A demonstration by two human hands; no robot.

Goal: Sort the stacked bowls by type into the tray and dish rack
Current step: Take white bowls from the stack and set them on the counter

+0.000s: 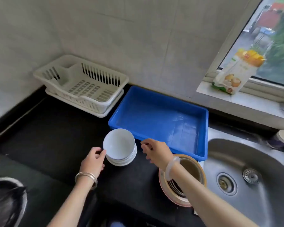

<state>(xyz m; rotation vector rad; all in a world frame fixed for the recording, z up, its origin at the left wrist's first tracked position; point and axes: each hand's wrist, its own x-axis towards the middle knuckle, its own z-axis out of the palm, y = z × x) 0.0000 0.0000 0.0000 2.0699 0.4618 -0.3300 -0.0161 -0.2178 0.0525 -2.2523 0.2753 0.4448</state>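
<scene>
I have the stack of white bowls (120,153) sitting at centre frame on the black worktop (47,136), just below the near left corner of the blue tray (154,115). The bowls are smooth and glossy, nested tight, and the top bowl (118,143) tilts slightly toward the upper left. My left hand (93,158) pinches that bowl's left rim between thumb and curled fingers. My right hand (154,150) hovers just right of the stack with its fingers loosely bent, holding nothing and not touching the bowls.

The tray is a shallow plastic rectangle with a raised lip and a sheen on its floor. Its right edge overhangs the steel sink (252,161). The cream dish rack (88,102) stands at upper left against the tiled wall, with slotted sides and a gridded base, close to the tray's left edge. A broad dark stretch of worktop lies left of the stack. A round brownish pot (192,167) sits under my right forearm, at the sink's edge.
</scene>
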